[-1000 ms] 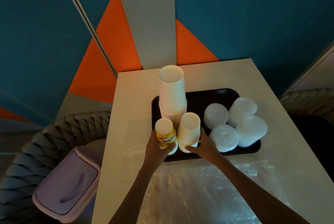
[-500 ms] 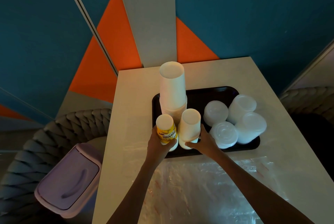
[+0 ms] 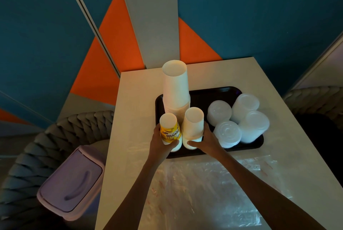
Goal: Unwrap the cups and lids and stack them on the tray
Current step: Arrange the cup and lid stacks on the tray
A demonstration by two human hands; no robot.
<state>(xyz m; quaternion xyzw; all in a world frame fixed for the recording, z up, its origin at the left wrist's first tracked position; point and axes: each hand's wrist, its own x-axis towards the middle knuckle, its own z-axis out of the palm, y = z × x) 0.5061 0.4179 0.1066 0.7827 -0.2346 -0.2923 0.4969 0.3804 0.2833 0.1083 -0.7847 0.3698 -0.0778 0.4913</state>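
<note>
1. Your left hand (image 3: 161,144): wrapped round the lower part of the yellow-printed cup stack (image 3: 169,130), thumb across its near side. The stack stands upside down at the near left corner of the black tray (image 3: 219,93). Its lettering is too blurred to read.

2. Your right hand (image 3: 207,142): grasping the short white cup stack (image 3: 193,125) low down, thumb in front and fingers round its right side. This stack is also upside down and stands just beside the yellow-printed one, the two apparently touching near the base.

3. Tall white cup stack (image 3: 176,87): directly beyond both hands, on the tray's far left part. It is mouths down, with many rims showing at its foot.

4. Lid stacks, four, translucent white, all to the right of your right hand on the tray:
   - near lid stack (image 3: 227,133), just beside your right hand;
   - far lid stack (image 3: 219,112), beyond it;
   - two tilted lid stacks (image 3: 249,116) at the tray's right end, leaning toward its edge.

5. Clear plastic wrap (image 3: 204,192): spread flat on the desk (image 3: 136,100), under and between your forearms, nearer to you than the tray.

6. Lilac bin (image 3: 71,183): on the floor, left of your left arm and below the desk's edge.

7. Grey woven chair (image 3: 55,133): behind the bin.
</note>
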